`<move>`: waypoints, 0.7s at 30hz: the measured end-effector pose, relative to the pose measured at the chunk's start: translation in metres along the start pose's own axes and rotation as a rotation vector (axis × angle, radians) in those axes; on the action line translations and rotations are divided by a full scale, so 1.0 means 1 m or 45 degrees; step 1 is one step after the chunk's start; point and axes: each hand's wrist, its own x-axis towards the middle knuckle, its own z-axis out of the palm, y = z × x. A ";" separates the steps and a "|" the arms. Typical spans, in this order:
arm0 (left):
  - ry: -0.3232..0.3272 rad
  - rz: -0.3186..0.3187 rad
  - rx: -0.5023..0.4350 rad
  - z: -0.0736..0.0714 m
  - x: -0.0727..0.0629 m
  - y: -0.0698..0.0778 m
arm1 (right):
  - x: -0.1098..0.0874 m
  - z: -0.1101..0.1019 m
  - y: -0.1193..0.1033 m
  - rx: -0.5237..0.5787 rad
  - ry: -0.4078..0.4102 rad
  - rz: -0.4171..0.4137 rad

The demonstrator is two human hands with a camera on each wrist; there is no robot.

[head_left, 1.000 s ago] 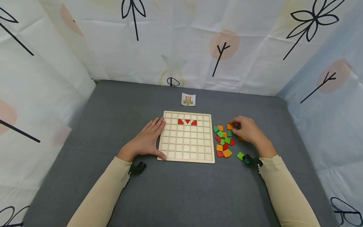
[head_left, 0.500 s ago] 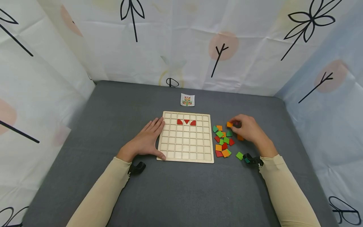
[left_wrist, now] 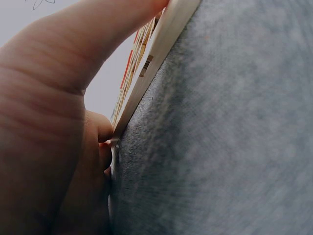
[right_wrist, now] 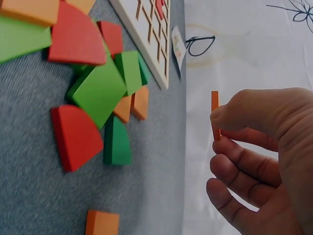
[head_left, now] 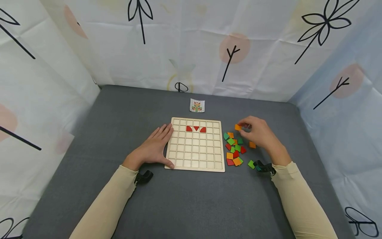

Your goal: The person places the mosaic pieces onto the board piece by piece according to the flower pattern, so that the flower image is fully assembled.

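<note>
An orange tile is pinched between the thumb and fingers of the right hand, held clear of the table just beyond the tile pile, right of the gridded board, whose left edge the left hand touches with fingers extended.

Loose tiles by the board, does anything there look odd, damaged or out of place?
Nothing looks broken. The loose tiles lie jumbled, some overlapping, right of the wooden board. One orange tile and one light green tile lie apart from the main cluster, so they look slightly astray.
</note>
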 end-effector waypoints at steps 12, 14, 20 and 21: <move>-0.004 -0.007 -0.017 0.001 0.000 -0.001 | 0.003 -0.003 -0.016 -0.009 0.029 -0.054; -0.007 -0.007 -0.014 0.001 0.001 -0.002 | 0.003 -0.004 -0.019 -0.005 0.030 -0.074; -0.013 -0.001 -0.008 0.000 0.000 -0.002 | 0.004 -0.004 -0.028 0.005 0.028 -0.136; -0.015 -0.002 -0.009 0.000 0.000 -0.002 | 0.004 -0.004 -0.029 0.003 0.029 -0.145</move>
